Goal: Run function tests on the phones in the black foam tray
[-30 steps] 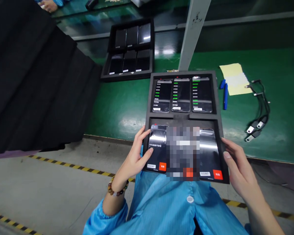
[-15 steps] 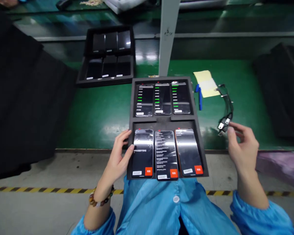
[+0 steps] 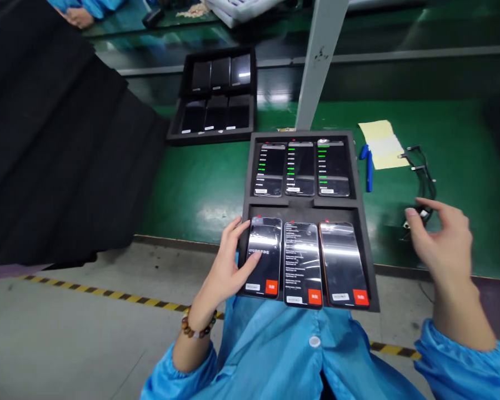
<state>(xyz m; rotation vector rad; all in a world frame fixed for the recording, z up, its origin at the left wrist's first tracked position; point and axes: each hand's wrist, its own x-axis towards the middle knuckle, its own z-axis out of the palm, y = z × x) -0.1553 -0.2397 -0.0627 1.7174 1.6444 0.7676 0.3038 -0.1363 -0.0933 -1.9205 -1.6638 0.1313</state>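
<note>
A black foam tray point(image 3: 302, 210) overhangs the bench's front edge at my waist. Its far row holds lit phones point(image 3: 300, 169) with lists of white and green text. In the near row, the left phone point(image 3: 263, 272), middle phone point(image 3: 302, 261) and right phone point(image 3: 344, 261) each show a red square. My left hand point(image 3: 229, 264) grips the tray's left wall, its thumb over the left phone's screen. To the right, my right hand point(image 3: 445, 233) is open, thumb and forefinger apart, beside the small connectors of a black cable bundle point(image 3: 427, 183). Its other fingers are partly hidden.
A second black tray point(image 3: 211, 137) of dark-screened phones lies behind to the left. Stacked black trays point(image 3: 66, 155) fill the left side. A blue pen point(image 3: 369, 172) and yellow paper point(image 3: 381, 141) lie near a grey post point(image 3: 320, 61). Another person's hand point(image 3: 80, 18) shows at top left.
The view has swung left, shifting everything rightward. My left thumb has moved from the tray's edge onto the left phone's screen. My right thumb and forefinger have spread beside the cable connectors.
</note>
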